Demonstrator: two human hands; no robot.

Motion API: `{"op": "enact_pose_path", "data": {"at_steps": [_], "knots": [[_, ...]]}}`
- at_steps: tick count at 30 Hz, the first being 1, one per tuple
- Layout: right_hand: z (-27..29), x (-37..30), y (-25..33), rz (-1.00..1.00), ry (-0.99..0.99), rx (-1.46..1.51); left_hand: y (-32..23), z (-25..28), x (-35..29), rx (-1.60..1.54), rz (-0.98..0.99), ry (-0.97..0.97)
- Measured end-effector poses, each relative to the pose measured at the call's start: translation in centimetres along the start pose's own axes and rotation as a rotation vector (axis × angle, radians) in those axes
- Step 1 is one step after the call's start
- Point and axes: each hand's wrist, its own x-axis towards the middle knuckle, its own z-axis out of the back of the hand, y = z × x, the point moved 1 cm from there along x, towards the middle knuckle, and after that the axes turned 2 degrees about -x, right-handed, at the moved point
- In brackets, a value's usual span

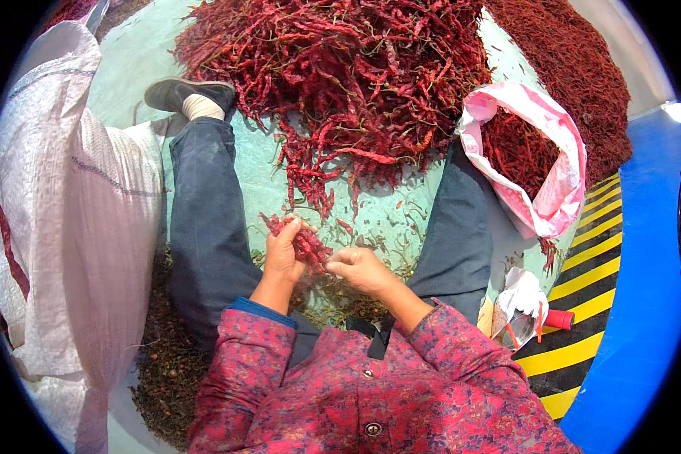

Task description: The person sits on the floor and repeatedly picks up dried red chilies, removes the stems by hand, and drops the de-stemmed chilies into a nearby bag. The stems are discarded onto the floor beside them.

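Observation:
My left hand [284,257] is closed round a small bunch of dried red chillies [308,247], held above the floor between my legs. At the right end of that bunch, my right hand [359,270] has its thumb and fingers pinched together; whatever lies between the fingertips is too small to make out. Just beyond my hands, a large heap of dried red chillies [356,83] with stems spreads over the pale green floor sheet [268,163]. Loose stems and bits of chilli are scattered under my hands.
A pink and white sack [571,144] of red chillies stands open by my right leg. Tall white woven sacks [117,219] rise on my left. Another chilli heap [564,60] lies far right, beside yellow-black floor stripes [583,303]. Near them sits a red cylindrical object [559,318].

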Motion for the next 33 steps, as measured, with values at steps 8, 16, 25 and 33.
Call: {"op": "enact_pose_path", "data": {"at_steps": [8,16,25,33], "knots": [[0.3,-0.1,1.3,-0.140,0.051,0.334,-0.5,-0.2,-0.2,-0.070,-0.078,-0.068],[2.5,-0.1,0.5,0.210,-0.187,-0.612,-0.6,-0.5,-0.5,0.734,-0.065,0.153],[0.3,-1.8,-1.0,0.262,-0.039,-1.019,1.2,-1.0,-2.4,1.884,-0.001,0.577],[3.5,-2.7,1.3,-0.289,0.259,0.456,0.5,-0.3,-2.7,0.527,0.395,0.505]]}}
